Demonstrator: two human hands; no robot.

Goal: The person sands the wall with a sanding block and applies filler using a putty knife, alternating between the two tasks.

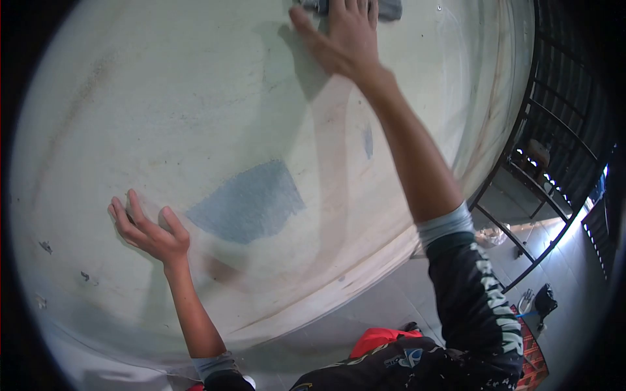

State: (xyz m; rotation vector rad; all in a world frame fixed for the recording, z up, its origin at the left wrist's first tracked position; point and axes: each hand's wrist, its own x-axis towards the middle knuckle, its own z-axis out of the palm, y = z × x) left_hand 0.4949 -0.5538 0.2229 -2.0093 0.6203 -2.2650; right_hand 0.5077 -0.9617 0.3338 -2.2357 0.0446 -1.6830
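Observation:
A large pale, greenish-white curved surface (pixel 215 124) fills most of the view, with a blue-grey patch (pixel 251 203) near its middle. To the left of that patch, my left hand (pixel 153 231) is at the surface with its fingers apart and nothing in it. At the top edge, my right hand (pixel 349 36) reaches up over a dark grey block or pad (pixel 390 9), its fingers lying across it and its thumb out to the left. The frame cuts off part of the pad and the fingertips.
A black metal frame (pixel 564 127) stands at the right before a dark corrugated wall. Below the surface's edge is a grey tiled floor (pixel 407 303). A black object (pixel 546 300) and a red patterned mat (pixel 533 355) lie at the lower right.

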